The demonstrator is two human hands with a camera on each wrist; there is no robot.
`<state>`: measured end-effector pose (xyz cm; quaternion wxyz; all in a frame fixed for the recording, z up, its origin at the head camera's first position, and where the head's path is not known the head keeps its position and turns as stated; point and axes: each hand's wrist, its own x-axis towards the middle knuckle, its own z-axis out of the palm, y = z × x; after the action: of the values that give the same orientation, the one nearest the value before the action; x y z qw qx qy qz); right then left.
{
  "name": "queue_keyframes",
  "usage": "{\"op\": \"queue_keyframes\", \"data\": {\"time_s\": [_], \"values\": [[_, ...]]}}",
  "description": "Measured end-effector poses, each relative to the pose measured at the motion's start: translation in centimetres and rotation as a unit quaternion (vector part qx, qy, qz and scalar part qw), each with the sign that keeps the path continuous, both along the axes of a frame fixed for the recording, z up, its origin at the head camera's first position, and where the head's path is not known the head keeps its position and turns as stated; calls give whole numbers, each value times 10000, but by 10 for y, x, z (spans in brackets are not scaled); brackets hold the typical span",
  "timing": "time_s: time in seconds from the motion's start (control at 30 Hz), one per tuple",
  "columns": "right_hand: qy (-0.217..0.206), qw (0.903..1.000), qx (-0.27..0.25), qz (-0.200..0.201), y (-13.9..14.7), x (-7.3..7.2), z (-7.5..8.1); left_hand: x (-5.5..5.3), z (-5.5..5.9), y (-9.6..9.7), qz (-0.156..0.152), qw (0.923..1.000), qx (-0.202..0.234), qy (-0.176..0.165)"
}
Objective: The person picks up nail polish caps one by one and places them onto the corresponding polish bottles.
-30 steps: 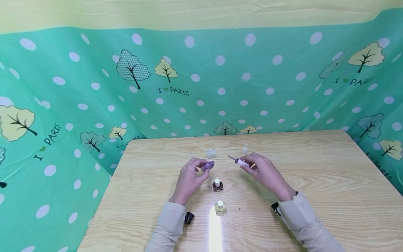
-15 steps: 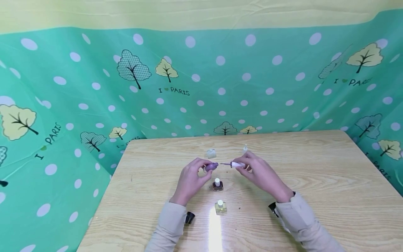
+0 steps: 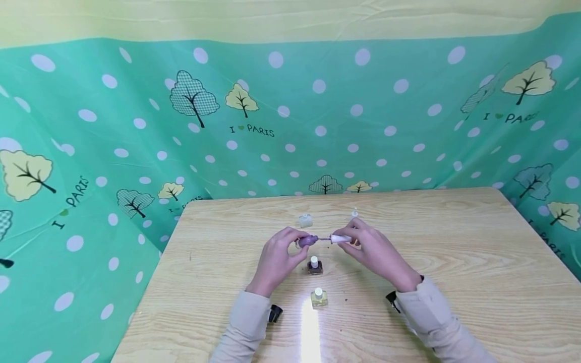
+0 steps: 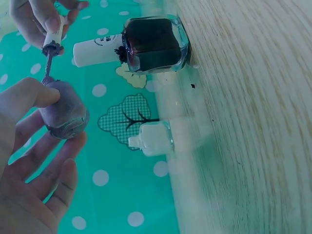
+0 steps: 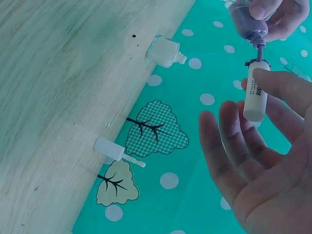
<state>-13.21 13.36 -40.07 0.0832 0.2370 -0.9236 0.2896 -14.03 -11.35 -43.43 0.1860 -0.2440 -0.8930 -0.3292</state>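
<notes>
My left hand pinches a purple nail polish bottle, its open neck tilted toward the right. Between thumb and fingers, my right hand holds the white brush cap, which has purple polish crusted around its rim. The brush stem points into the bottle's mouth, part of it still visible between cap and neck; its tip is hidden. Just nearer the person stands a capped dark red nail polish bottle. An uncapped white polish bottle is behind the hands.
A white cap with its brush pointing up stands on the table beyond the right hand. Closer to the person is a capped pale yellow polish bottle. A green dotted curtain hangs behind the wooden table.
The right hand has brought the brush cap leftward and levelled it, so the brush now enters the bottle's neck. The left hand has shifted slightly right with the purple bottle.
</notes>
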Motion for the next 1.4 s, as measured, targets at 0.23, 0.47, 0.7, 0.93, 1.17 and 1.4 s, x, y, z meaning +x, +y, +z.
{"op": "queue_keyframes", "data": {"time_s": [0.23,0.47,0.7,0.93,1.17,1.4], "values": [[35,10000,4,37,-2,-2,0,1,2,2,12,9999,-133,11],[22,10000,28,27,-5,-2,0,-1,1,3,-2,9998,-202,77],[97,9999,53,132,-8,-3,-1,-2,1,6,-124,9993,-281,232],[146,9997,-2,220,-12,-4,-3,-2,2,10,-250,9988,-294,310],[228,9992,37,316,-12,-5,-6,-1,1,13,-324,9975,-547,323],[224,9991,-17,347,-11,-5,-8,-1,0,13,-332,9959,-759,352]]}}
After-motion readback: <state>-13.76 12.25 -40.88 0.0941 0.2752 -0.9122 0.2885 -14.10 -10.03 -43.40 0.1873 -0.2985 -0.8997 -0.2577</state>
